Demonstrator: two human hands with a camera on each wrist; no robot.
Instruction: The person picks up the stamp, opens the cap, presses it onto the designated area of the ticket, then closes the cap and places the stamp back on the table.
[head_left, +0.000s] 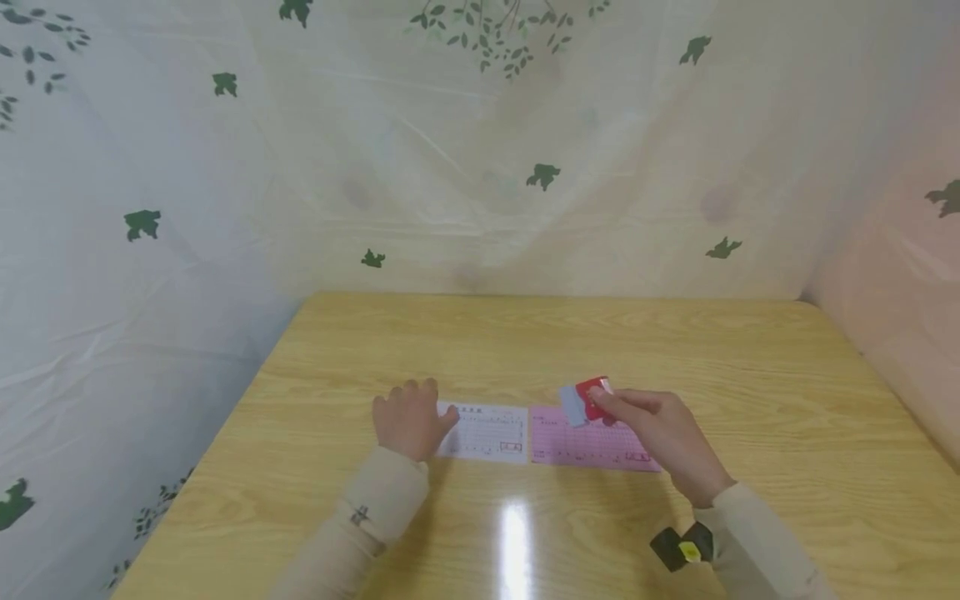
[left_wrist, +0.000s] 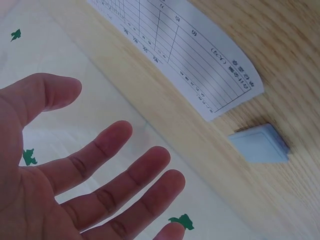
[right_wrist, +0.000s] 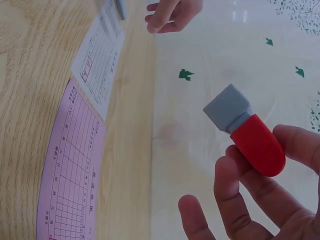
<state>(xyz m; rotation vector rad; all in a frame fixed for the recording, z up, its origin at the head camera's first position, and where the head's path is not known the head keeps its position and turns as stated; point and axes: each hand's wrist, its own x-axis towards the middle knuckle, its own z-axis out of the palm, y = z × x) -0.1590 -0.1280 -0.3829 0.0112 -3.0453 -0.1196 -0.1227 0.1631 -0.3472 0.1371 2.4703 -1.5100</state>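
In my right hand (head_left: pixel 663 425) I pinch a hand stamp (right_wrist: pixel 252 135) with a rounded red handle and a square grey block at its end. It is held above the pink form slip (right_wrist: pixel 67 175). My left hand (left_wrist: pixel 75 185) is held over the left end of the white form slip (head_left: pixel 487 433), its fingers spread and holding nothing. A small flat grey-blue case (left_wrist: pixel 260 144) lies on the table near the white slip's end; the left hand hides it in the head view. Each slip has a red boxed mark in a corner.
The slips lie side by side on a wood-grain table (head_left: pixel 480 350). A pale cloth with green leaf prints (head_left: pixel 465 167) hangs behind it and along both sides. A bright light reflection shows on the table's near part.
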